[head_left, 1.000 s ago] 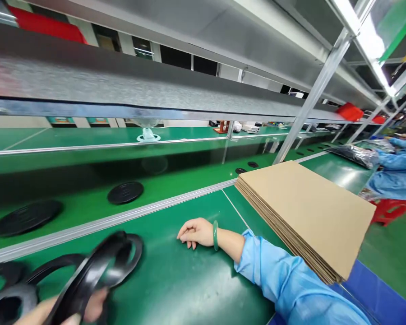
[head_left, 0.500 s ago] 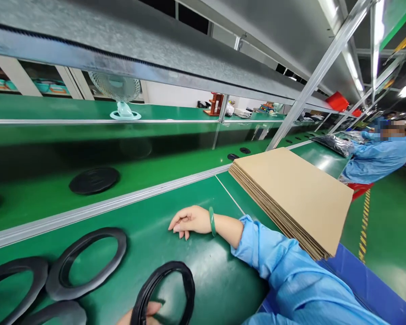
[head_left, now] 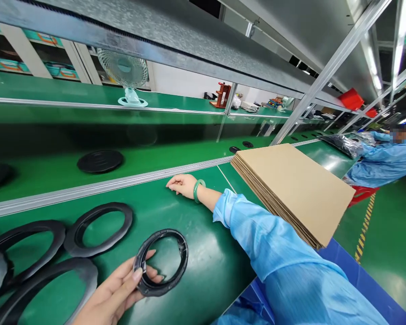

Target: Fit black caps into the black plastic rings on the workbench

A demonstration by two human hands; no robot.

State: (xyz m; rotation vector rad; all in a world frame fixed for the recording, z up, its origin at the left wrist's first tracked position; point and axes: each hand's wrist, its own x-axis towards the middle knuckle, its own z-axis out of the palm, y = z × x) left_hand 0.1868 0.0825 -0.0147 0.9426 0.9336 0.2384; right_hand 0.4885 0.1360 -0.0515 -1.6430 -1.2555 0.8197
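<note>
My left hand [head_left: 117, 291] pinches the near rim of a black ring [head_left: 162, 262] and holds it just above the green table [head_left: 196, 253]. My right hand [head_left: 183, 185] rests on the table near the metal rail [head_left: 88, 192], fingers loosely curled, holding nothing; a green bangle sits on its wrist. Several larger black rings [head_left: 98, 230] lie flat on the table left of the held ring.
A stack of flat cardboard sheets [head_left: 291, 185] lies to the right of my right arm. Black discs [head_left: 99, 161] ride on the green conveyor beyond the rail. A small fan [head_left: 128, 76] stands on the far shelf. A co-worker in blue [head_left: 385, 158] is at the far right.
My left hand has set the large rings down and now holds a single smaller ring, raised further into view. My right hand has slid forward towards the rail.
</note>
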